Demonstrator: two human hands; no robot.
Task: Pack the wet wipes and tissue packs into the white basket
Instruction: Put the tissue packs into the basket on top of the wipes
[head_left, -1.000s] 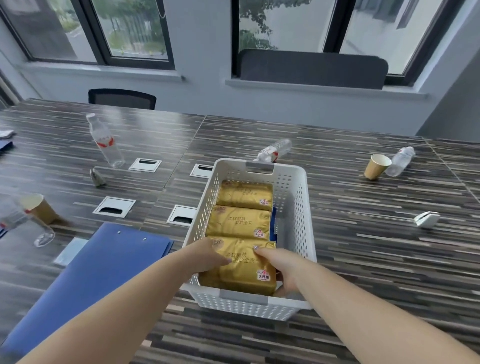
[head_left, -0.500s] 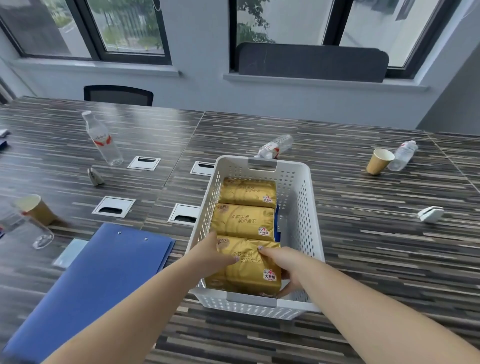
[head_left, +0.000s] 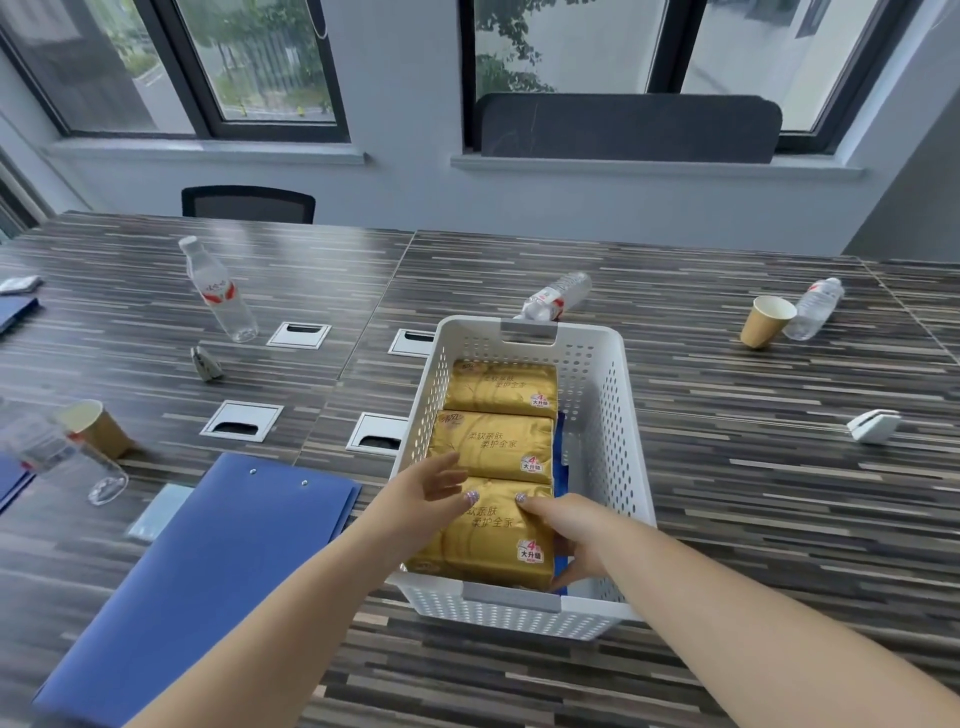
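Reaching into the white basket (head_left: 608, 415) from 6 o'clock, both hands met at the nearest gold tissue pack (head_left: 483, 540). The left hand (head_left: 423, 491) lay on the pack's 10 o'clock corner with fingers spread and fairly straight, touching rather than clutching. The right hand (head_left: 563, 525) curled round the pack's 3 o'clock edge, thumb on top and fingers tucked down beside it, gripping it.

Three gold packs filled the basket's 9 o'clock side in a row, touching one another: the near one, a middle tissue pack (head_left: 493, 447) and a far tissue pack (head_left: 501, 387) toward 12 o'clock. A blue pack (head_left: 560, 457) stood on edge between the gold row and the 3 o'clock wall of the basket; whether it held wet wipes could not be told.

The basket sat on a striped wooden table (head_left: 753, 493). At 9 o'clock from it lay a blue folder (head_left: 208, 571), and farther that way a paper cup (head_left: 96, 428) beside a blurred clear bottle (head_left: 62, 462) lying down. At 10 o'clock an upright water bottle (head_left: 221, 291) stood well apart. Just past the basket's 12 o'clock rim lay another bottle on its side (head_left: 558, 296). Toward 2 o'clock a tipped paper cup (head_left: 766, 319) touched a third lying bottle (head_left: 813, 309), and at 3 o'clock sat a small white clip (head_left: 875, 425).
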